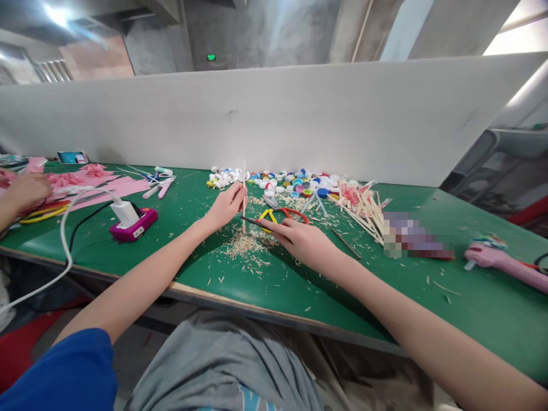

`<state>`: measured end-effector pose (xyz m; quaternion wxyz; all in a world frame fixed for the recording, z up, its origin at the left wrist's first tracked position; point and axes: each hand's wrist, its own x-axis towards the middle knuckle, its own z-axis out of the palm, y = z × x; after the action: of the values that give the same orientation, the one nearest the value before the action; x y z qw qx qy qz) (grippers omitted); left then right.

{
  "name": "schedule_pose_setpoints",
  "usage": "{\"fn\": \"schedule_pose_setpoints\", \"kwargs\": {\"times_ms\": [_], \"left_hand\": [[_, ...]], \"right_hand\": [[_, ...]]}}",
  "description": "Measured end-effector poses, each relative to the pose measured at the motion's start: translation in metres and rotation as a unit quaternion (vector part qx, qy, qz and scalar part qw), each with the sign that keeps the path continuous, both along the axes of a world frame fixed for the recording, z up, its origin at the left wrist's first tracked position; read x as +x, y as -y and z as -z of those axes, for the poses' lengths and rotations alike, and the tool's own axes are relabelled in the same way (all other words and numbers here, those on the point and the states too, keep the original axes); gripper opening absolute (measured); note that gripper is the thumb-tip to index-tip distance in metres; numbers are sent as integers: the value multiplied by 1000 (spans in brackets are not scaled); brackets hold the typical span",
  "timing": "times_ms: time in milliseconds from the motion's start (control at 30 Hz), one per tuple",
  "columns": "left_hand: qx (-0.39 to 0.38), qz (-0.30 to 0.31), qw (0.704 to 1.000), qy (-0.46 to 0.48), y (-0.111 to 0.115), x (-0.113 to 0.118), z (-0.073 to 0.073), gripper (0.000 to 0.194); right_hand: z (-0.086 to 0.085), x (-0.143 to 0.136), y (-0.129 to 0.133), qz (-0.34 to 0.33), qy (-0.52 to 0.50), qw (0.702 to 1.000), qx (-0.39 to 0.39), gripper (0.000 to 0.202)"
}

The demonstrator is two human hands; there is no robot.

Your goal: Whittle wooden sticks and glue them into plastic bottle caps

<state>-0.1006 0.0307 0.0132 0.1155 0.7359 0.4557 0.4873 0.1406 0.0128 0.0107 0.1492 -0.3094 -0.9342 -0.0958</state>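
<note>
My left hand (pixel 226 204) is closed around a thin wooden stick (pixel 244 171), which stands upright over the table. My right hand (pixel 302 240) grips a slim dark knife-like tool (pixel 253 221); its tip touches or nearly touches the stick below my left fingers. Its exact kind is hard to make out. A heap of pale wood shavings (pixel 248 246) lies beneath both hands. Just beyond my right hand are scissors (pixel 295 213) with red and yellow handles, partly hidden by that hand.
Coloured bottle caps (pixel 299 182) line the white partition (pixel 274 123). To the right lie a bundle of wooden sticks (pixel 368 214), a dark rod (pixel 346 242) and a pink object (pixel 505 262). On the left, a purple power strip (pixel 133 225) holds a corded white plug. Another person's hand (pixel 29 191) is near pink material.
</note>
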Motion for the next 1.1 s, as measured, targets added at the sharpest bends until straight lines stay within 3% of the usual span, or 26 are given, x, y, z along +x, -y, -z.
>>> {"fn": "schedule_pose_setpoints", "kwargs": {"times_ms": [333, 667, 1100], "left_hand": [[-2, 1, 1000, 1, 1, 1, -2, 32], [2, -5, 1000, 4, -2, -2, 1, 34], [1, -2, 1000, -6, -2, -1, 0, 32]], "right_hand": [[-5, 0, 5, 5, -4, 997, -83, 46], [9, -12, 2, 20, -15, 1000, -16, 46], [4, -13, 9, 35, -12, 998, -42, 45]]}}
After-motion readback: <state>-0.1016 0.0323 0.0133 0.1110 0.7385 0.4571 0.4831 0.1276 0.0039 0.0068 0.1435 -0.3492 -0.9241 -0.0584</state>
